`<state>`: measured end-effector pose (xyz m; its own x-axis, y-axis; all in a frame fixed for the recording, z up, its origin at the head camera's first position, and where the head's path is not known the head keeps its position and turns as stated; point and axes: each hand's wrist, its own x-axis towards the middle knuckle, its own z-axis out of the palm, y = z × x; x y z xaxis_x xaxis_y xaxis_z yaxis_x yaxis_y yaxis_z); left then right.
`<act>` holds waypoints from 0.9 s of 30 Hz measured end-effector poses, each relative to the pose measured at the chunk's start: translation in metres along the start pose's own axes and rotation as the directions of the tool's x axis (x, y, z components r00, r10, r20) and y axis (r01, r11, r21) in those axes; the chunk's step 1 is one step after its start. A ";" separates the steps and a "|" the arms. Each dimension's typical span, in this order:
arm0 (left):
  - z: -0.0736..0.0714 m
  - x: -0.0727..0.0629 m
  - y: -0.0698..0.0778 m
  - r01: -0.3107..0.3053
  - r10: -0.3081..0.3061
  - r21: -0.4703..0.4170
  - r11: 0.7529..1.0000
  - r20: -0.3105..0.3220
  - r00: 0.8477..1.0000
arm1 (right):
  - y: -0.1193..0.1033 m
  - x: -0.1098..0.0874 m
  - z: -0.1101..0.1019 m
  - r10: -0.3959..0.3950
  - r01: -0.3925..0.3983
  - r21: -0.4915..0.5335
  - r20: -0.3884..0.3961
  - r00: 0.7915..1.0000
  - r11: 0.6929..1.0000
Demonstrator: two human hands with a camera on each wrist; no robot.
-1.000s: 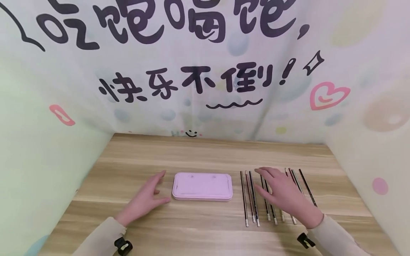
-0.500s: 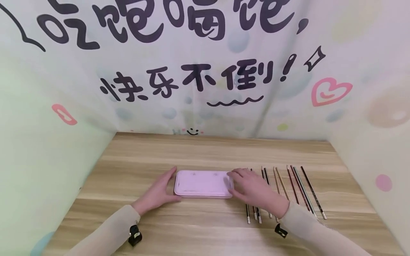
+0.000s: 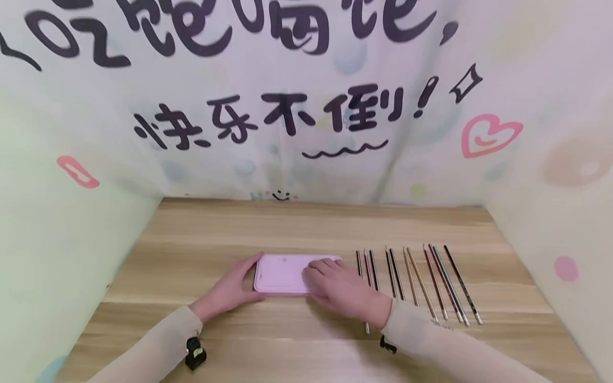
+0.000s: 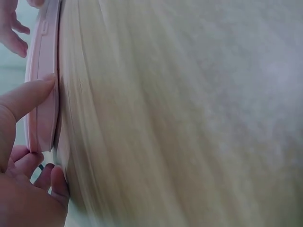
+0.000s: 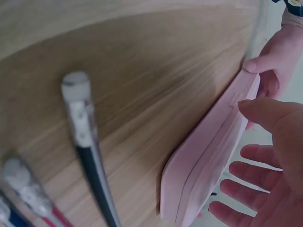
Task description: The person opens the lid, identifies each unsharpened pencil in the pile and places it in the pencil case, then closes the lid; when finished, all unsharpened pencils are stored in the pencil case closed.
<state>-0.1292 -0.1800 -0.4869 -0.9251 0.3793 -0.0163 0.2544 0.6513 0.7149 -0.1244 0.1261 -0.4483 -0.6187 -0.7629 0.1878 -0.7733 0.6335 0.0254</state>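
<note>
A flat pink pencil case [image 3: 280, 275] lies closed on the wooden table. My left hand [image 3: 225, 290] grips its left end; in the left wrist view the thumb [image 4: 35, 94] presses the front side and the other fingers reach round the end. My right hand [image 3: 342, 287] is over the right part of the lid. Seen from the right wrist, that hand's thumb [image 5: 258, 112] is right at the front edge of the case [image 5: 189, 189] by a small clasp, while its other fingers [image 5: 251, 175] are spread loosely above the lid.
Several pencils [image 3: 415, 276] lie side by side right of the case, erasers toward me; my right forearm covers some lower ends. Close to the right wrist camera is a dark pencil [image 5: 97, 179] with a white eraser. A printed cloth wall [image 3: 287, 175] stands behind the table.
My right hand has moved left from over the pencils onto the lid of the pencil case. My left hand has come in from the left and taken hold of the case's left end.
</note>
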 end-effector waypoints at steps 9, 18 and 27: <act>-0.001 0.002 0.005 0.033 -0.033 -0.012 0.999 0.018 0.999 | -0.003 0.005 0.002 -0.020 0.019 0.021 0.021 1.000 1.000; 0.000 0.001 0.005 0.036 -0.036 -0.003 0.999 -0.010 0.999 | -0.011 0.014 0.011 -0.035 0.036 -0.019 0.023 0.999 0.999; 0.003 0.006 0.004 0.017 -0.016 0.025 1.000 -0.031 0.999 | -0.019 0.019 0.012 -0.047 0.055 -0.189 0.045 0.998 0.981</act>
<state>-0.1329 -0.1730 -0.4863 -0.9374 0.3482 -0.0058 0.2458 0.6735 0.6971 -0.1235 0.0977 -0.4574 -0.5873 -0.7968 0.1419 -0.7660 0.6038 0.2205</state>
